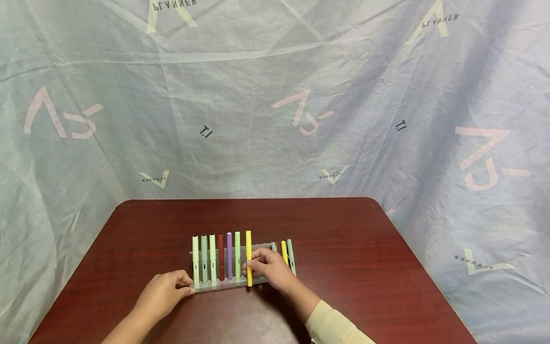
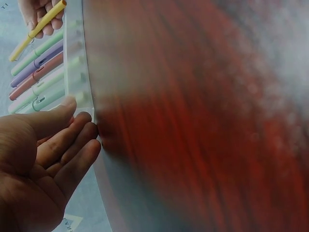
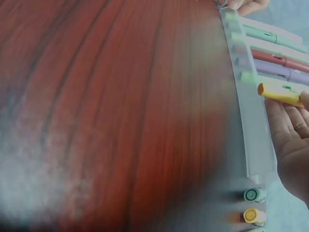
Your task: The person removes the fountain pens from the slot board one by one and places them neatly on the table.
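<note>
A yellow capped pen (image 1: 248,239) is pinched between the thumb and fingers of my right hand (image 1: 275,270), upright in the head view before the right part of a clear plastic pen rack (image 1: 223,285). At the rack's front left corner, my left hand (image 1: 165,291) pinches the edge, its thumb on top in the left wrist view. Several pens stand in a row in the rack: pale green ones, a dark red pen (image 1: 221,255), a purple pen (image 1: 229,253) and a light green pen (image 1: 237,253) nearest the yellow one.
By the rack's right end are another yellow pen (image 1: 284,248) and grey-green pens (image 1: 291,255), partly behind my right hand. The rack stands on a dark red wooden table (image 1: 343,248). A pale printed cloth (image 1: 249,143) hangs behind and beside the table.
</note>
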The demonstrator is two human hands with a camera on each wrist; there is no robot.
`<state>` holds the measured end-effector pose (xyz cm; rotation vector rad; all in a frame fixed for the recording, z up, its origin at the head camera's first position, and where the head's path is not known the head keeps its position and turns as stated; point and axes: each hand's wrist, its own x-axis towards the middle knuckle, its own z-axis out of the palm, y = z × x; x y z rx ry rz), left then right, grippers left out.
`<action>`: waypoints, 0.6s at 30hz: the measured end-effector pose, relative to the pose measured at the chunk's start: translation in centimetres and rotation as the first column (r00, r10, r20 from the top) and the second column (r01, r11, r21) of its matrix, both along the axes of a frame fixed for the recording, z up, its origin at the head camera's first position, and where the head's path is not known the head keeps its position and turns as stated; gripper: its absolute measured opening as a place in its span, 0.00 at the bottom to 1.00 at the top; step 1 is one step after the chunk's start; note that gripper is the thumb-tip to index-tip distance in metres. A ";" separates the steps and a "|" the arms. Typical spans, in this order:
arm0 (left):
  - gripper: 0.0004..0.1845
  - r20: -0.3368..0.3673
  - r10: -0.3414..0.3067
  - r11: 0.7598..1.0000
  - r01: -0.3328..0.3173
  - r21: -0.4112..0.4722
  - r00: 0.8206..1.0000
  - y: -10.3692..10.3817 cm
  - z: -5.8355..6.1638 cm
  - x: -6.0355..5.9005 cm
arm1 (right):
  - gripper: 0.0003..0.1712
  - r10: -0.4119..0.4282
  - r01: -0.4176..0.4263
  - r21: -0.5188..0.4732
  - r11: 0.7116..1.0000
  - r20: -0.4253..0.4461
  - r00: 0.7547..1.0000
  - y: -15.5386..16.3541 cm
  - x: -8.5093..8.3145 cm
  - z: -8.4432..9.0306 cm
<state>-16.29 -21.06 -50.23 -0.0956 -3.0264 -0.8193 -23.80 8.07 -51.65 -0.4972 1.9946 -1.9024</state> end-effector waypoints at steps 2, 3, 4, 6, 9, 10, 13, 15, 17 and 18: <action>0.07 -0.007 0.002 1.000 -0.002 0.000 1.000 0.0 -0.1 0.0 | 0.13 -0.001 0.001 0.010 1.000 -0.005 1.000 0.2 0.0 0.0; 0.08 -0.011 0.001 1.000 -0.001 0.000 1.000 0.0 -0.1 0.0 | 0.13 -0.001 0.001 0.014 1.000 -0.007 1.000 0.4 0.0 0.0; 0.08 -0.014 -0.001 1.000 0.001 0.000 1.000 0.0 -0.1 0.0 | 0.13 -0.003 0.003 0.016 1.000 -0.009 1.000 0.5 0.0 0.0; 0.08 -0.018 -0.007 1.000 0.007 0.000 1.000 0.0 -0.1 0.0 | 0.13 -0.006 0.006 0.011 1.000 -0.011 1.000 0.8 0.0 0.0; 0.07 -0.017 -0.012 1.000 0.012 -0.001 1.000 -0.1 0.0 0.0 | 0.13 -0.004 0.004 -0.008 1.000 -0.014 1.000 1.2 0.0 0.0; 0.07 -0.016 -0.011 1.000 0.011 -0.001 1.000 -0.1 -0.1 0.0 | 0.14 -0.002 0.002 -0.015 1.000 -0.018 1.000 1.3 0.1 0.0; 0.08 -0.014 -0.004 1.000 0.004 0.001 1.000 0.0 -0.1 0.1 | 0.13 -0.005 0.004 -0.013 1.000 -0.022 1.000 1.8 0.1 -0.1; 0.08 -0.017 -0.001 1.000 0.002 0.003 1.000 0.0 -0.2 0.1 | 0.14 -0.012 0.012 -0.007 1.000 -0.023 1.000 2.1 0.1 -0.2; 0.08 -0.021 -0.003 1.000 0.003 0.003 1.000 0.0 -0.2 0.1 | 0.14 -0.021 0.021 -0.001 1.000 -0.019 1.000 2.5 0.0 -0.3; 0.08 -0.025 -0.005 1.000 0.005 0.004 1.000 0.0 -0.1 0.1 | 0.14 -0.026 0.026 0.000 1.000 -0.017 1.000 2.7 -0.1 -0.3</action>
